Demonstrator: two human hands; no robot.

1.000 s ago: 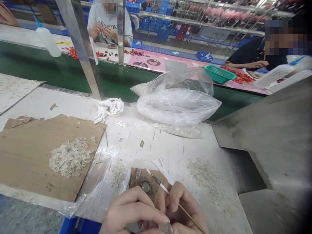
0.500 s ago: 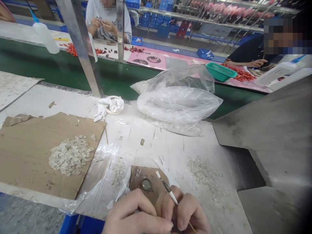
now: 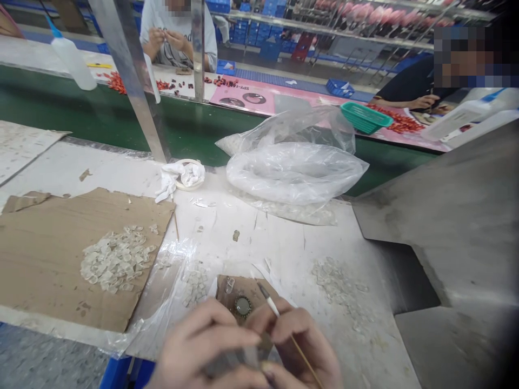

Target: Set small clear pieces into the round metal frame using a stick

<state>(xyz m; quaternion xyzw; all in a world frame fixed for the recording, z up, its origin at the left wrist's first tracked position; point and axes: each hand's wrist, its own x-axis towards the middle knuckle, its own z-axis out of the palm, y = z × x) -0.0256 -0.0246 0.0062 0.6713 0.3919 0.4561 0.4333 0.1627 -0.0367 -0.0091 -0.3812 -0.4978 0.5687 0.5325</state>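
Over the white table [image 3: 263, 243]: small blurred piece [image 3: 266, 344] pinched in left hand [image 3: 206, 343], brush [image 3: 272, 307] gripped in right hand [image 3: 312, 337] close alongside. Just beyond: round dish [image 3: 243, 306] on cardboard [image 3: 254, 286].

On the pink mat [image 3: 223, 93], over on the far bench [image 3: 34, 56], I can read "SPY" in dark print; the characters running on from it are too small and blurred for me to settle. On the pale shirt [image 3: 164, 19] behind that bench I make out only what looks like "od", ending a word; the rest is blurred or behind the wearer's hands [image 3: 156, 39].
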